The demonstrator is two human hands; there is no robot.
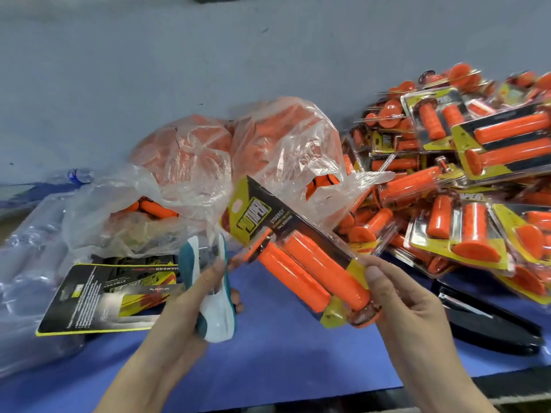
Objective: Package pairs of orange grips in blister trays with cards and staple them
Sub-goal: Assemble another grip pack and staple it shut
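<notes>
Pinching tilted blister pack (329, 248): right hand (417, 311) | two orange grips (287, 272), yellow-black card (253, 213) | left hand (179, 311) grips stapler (216, 296)

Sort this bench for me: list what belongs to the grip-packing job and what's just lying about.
Job: teal stapler in left hand; blister pack in right hand; cards; bagged grips; clear trays; finished packs.
Lying about: water bottle; black stapler, untouched.

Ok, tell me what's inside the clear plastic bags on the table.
Loose orange grips show through the clear plastic bags. The crumpled film hazes most of them, so their number and anything underneath cannot be seen.
</notes>
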